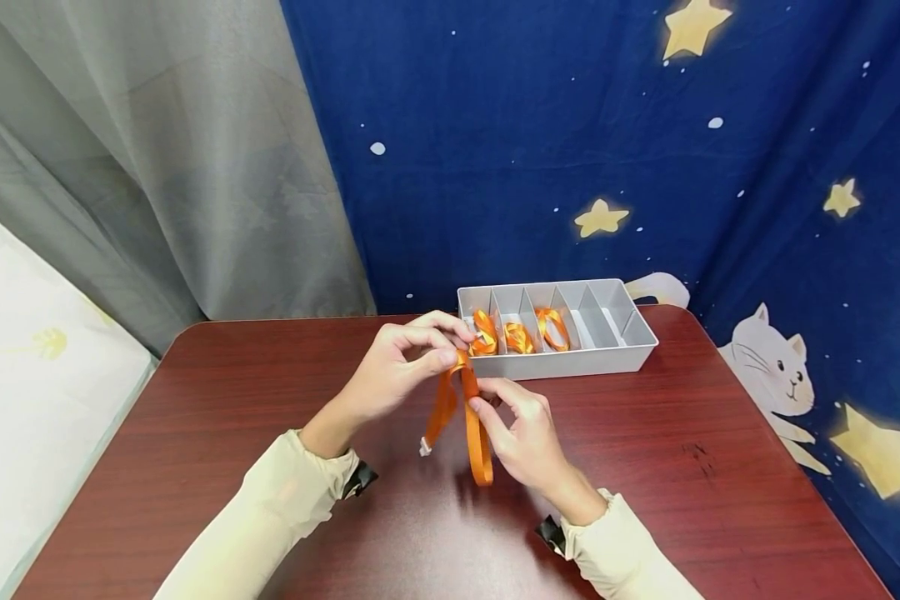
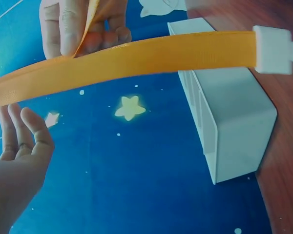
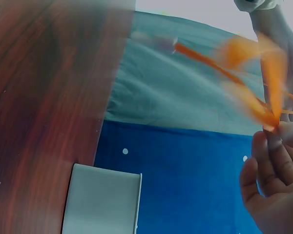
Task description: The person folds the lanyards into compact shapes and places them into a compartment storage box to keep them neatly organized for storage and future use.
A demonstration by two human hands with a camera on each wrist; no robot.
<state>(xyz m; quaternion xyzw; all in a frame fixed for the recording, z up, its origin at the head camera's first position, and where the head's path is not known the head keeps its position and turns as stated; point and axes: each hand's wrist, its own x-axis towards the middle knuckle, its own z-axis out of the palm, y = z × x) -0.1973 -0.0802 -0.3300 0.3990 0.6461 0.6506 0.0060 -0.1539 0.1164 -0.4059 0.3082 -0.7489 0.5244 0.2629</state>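
An orange lanyard [image 1: 478, 442] hangs in folds above the table, with a white plastic buckle [image 2: 273, 50] at one end. My left hand [image 1: 401, 362] pinches its upper part between thumb and fingers. Slightly lower and to the right, my right hand [image 1: 525, 429] pinches another stretch of the band. Below the hands dangle a loop and the buckled end. In the right wrist view the lanyard [image 3: 273, 73] is blurred near the fingertips.
Behind the hands stands a grey divided box [image 1: 570, 363]. Coiled orange lanyards [image 1: 520, 338] lie in its three left compartments. The dark red wooden table [image 1: 217, 417] ends at a blue starry curtain [image 1: 495, 167] and a grey curtain [image 1: 217, 167].
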